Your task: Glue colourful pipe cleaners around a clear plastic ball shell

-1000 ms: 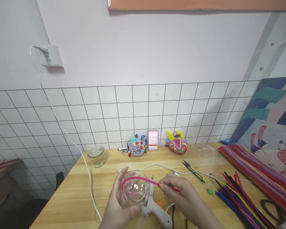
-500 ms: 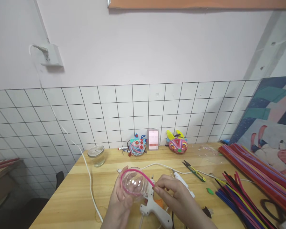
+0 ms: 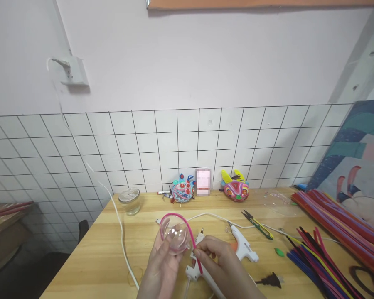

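Observation:
My left hand [image 3: 162, 270] cups a clear plastic half-sphere [image 3: 174, 236] from below, its open side tilted toward me. A pink pipe cleaner [image 3: 187, 230] runs along the sphere's rim and bends down on the right. My right hand [image 3: 221, 265] pinches that lower end of the pipe cleaner between thumb and fingers. Beneath both hands lies a white glue gun [image 3: 202, 276] on the wooden table [image 3: 112, 257].
A second white glue gun [image 3: 243, 247] lies to the right, with green-handled snips [image 3: 257, 224] beyond it. Bundles of coloured pipe cleaners [image 3: 327, 236] cover the right side. A glass jar [image 3: 129, 201] and two bright craft masks [image 3: 182, 191] [image 3: 236, 189] stand near the tiled wall. A white cord [image 3: 121, 236] crosses the table.
My right hand has slid the pipe cleaner further round the rim, from the top right down the right side. The camera has shifted slightly left.

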A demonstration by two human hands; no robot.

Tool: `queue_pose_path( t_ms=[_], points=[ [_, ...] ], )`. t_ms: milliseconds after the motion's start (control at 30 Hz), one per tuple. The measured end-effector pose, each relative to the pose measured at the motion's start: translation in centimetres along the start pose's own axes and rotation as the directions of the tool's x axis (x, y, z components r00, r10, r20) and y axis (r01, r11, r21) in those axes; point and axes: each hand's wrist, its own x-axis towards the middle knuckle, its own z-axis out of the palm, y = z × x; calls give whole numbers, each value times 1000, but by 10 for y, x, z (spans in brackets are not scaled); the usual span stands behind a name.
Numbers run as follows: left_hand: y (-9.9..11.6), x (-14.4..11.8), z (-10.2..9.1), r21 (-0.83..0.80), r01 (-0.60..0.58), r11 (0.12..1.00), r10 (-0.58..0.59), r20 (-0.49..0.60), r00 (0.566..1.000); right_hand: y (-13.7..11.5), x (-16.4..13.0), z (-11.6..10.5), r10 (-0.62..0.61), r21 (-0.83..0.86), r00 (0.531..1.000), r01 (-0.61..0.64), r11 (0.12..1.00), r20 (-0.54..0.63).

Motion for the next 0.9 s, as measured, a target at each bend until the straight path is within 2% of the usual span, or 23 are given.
queue_pose_path(
  t_ms=[367,667,800,900],
  points=[
    [-2,1,0,-162,75,984,-81,-33,996,3,1,12,84,42,996,-83,996,-26],
    [2,-1,11,-133,87,987,-105,-133,986,3,4,15,135,66,991,-133,989,-26],
    [0,-1,11,-90,71,993,-88,-197,976,2,3,16,137,164,991,-137,977,10],
    [-3,-1,6,-104,66,992,-86,-200,976,3,3,18,169,247,985,-175,953,47]
  ],
)
